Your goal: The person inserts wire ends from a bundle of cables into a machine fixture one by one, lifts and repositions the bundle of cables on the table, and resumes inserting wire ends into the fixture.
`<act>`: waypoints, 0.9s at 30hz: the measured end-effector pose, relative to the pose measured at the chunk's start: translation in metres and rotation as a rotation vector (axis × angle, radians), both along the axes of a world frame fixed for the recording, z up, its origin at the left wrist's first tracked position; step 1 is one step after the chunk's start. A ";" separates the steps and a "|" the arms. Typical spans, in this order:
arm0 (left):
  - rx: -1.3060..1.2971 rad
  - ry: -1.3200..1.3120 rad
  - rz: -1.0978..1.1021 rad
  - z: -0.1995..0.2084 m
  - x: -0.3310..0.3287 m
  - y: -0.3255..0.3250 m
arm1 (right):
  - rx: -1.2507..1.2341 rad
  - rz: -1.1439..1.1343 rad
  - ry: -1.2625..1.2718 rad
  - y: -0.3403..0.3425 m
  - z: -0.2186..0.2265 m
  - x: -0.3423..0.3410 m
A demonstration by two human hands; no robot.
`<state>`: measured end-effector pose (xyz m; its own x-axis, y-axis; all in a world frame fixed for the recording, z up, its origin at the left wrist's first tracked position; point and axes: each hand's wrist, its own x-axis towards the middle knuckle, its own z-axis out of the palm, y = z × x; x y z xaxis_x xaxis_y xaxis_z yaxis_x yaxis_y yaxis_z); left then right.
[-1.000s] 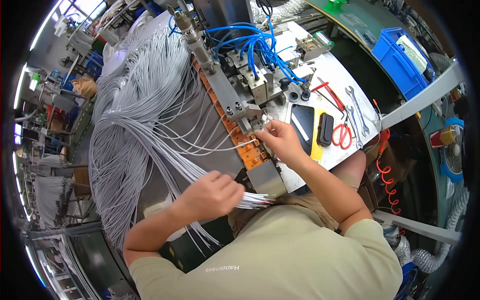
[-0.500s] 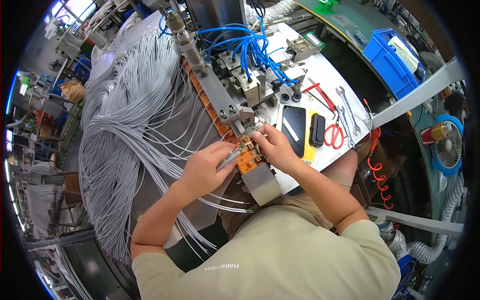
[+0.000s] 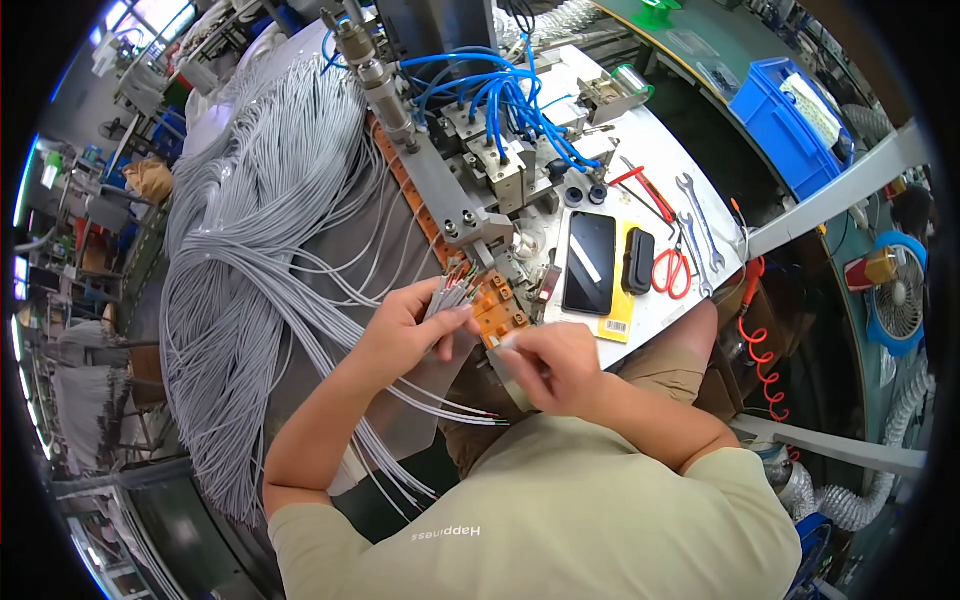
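Note:
My left hand (image 3: 405,335) grips several grey cables (image 3: 455,295), whose stripped ends fan out in red, green and white wires just left of the orange fixture (image 3: 500,305). That fixture is a row of orange blocks with dark screws, at the near end of a metal machine (image 3: 465,215). By the fixture's near end is my right hand (image 3: 560,365), its fingers curled in and slightly blurred. Something small and pale seems to be at its fingertips; what it is cannot be made out.
A great heap of grey cables (image 3: 260,230) covers the left of the table. Blue air hoses (image 3: 500,90) loop over the machine. To the right lie a phone (image 3: 590,262), a black case (image 3: 637,262), red-handled scissors (image 3: 672,272), pliers (image 3: 648,190) and wrenches (image 3: 703,225).
My right hand has drawn back from the machine's tip toward me, to the fixture's near end. The left hand has tilted, and the wire ends of its cables now show.

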<state>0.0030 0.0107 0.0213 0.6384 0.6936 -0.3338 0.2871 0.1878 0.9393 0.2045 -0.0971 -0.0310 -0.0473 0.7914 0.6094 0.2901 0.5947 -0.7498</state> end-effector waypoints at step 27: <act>0.553 0.199 0.016 -0.012 0.002 -0.010 | -0.144 -0.169 -0.183 0.026 -0.003 -0.010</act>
